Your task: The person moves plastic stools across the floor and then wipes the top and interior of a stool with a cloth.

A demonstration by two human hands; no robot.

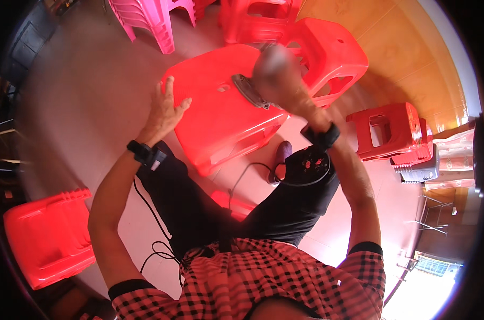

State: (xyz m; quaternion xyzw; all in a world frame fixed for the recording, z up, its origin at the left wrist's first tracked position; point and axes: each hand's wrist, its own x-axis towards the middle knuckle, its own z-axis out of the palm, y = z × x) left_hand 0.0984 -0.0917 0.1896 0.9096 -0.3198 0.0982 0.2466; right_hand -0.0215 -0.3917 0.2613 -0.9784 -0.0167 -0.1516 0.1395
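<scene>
A large red plastic stool [215,122] stands before my knees, its flat top facing me. My left hand [163,114] is at the stool's left edge with its fingers stretched apart. My right hand [279,80], smeared by motion, is over the right part of the seat. Under it a dark grey-brown crumpled cloth [250,92] shows on the seat. The right fingers themselves are too blurred to make out. Each wrist carries a black band.
More red stools [335,56] stand close behind and to the right, near a tiled wall [413,58]. A pink chair [146,18] is at the far left. Stacked red stools [50,237] lie at the near left, others [389,130] at the right. Black cables [162,248] hang by my legs.
</scene>
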